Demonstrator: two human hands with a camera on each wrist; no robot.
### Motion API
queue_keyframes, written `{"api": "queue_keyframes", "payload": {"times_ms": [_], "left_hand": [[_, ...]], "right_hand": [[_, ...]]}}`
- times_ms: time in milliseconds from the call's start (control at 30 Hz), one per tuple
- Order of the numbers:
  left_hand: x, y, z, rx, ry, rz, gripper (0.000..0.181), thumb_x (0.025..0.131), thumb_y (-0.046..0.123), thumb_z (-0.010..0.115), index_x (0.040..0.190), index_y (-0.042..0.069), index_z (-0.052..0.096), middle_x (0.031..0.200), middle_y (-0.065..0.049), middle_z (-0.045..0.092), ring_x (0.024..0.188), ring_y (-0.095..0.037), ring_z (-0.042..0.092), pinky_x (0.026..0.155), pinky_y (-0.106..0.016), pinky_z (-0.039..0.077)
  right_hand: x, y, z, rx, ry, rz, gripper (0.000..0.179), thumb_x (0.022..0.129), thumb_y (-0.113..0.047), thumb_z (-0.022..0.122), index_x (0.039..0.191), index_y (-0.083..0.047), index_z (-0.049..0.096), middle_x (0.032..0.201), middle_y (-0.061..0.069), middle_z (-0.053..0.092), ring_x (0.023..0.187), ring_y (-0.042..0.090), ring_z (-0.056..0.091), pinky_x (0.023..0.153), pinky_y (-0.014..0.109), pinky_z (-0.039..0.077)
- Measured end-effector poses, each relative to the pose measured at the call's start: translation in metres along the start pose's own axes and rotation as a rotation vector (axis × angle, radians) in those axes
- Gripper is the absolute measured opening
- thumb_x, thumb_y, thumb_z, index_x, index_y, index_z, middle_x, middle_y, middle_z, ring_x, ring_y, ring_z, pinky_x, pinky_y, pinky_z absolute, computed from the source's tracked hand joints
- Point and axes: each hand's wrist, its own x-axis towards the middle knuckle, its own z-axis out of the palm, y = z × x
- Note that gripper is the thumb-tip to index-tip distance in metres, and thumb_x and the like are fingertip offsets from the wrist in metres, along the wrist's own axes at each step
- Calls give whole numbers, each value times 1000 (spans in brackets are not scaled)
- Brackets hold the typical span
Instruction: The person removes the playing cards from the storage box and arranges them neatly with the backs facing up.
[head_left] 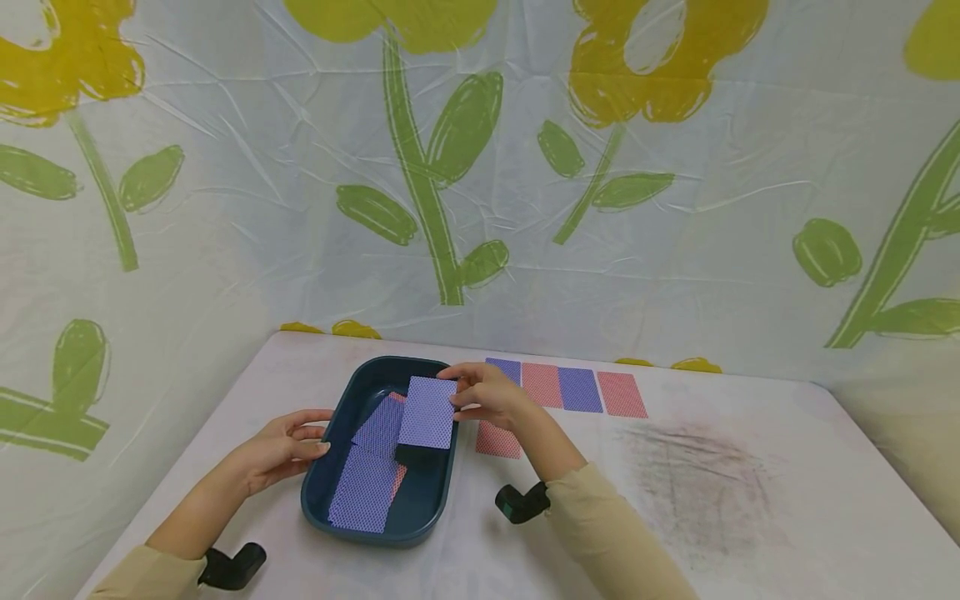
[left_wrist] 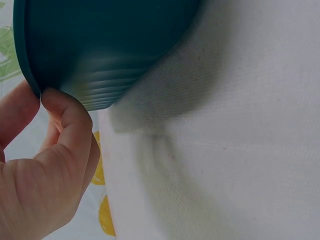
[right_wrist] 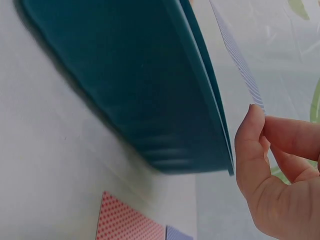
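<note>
Right hand [head_left: 487,396]: reaching in from the right, thumb and fingers pinching the blue card's right edge.
Left hand [head_left: 281,450]: across from it, pinching the tub's left rim.
Blue card [head_left: 427,412]: up over the tub's far right part, long side pointing away from the body, much nearer the right hand.
Tub [head_left: 423,504]: between both hands, long way pointing away, too.
Cards inside [head_left: 360,492]: mostly blue, with red bits peeking out.
Red card [head_left: 498,442]: flat on the counter [head_left: 810,467], right of the tub.
Card row [head_left: 580,390]: blue, red, blue, red, just past the right hand.

Over on the smudged white tabletop [head_left: 817,492] sit a dark teal tub [head_left: 423,496], red-patterned cards [head_left: 622,394] and blue-patterned cards [head_left: 580,390].
</note>
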Motion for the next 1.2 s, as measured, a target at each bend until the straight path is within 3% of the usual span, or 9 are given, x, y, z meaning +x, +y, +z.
{"api": "queue_keyframes", "payload": {"times_ms": [767,1000,1200], "left_hand": [[0,1,-1,-19,-41,18,68,86,-2,60,141,-10,20,105,-10,50,88,-15,56,76,-26,49],[-1,1,0,-19,-30,11,68,86,-2,60,142,-9,21,107,-11,50,89,-15,57,77,-27,50],[-1,1,0,-19,-26,9,68,86,-2,60,142,-9,21,108,-11,50,89,-15,56,77,-27,50]], "right_hand": [[-22,20,-44,-65,19,-12,40,84,5,57,124,5,53,82,9,46,71,18,51,67,26,53],[-27,27,-54,-62,63,12,39,84,6,57,123,2,56,84,9,46,75,20,52,67,27,53],[-32,33,-68,-53,55,13,41,85,6,55,125,3,53,85,8,44,77,20,51,68,27,52]]}}
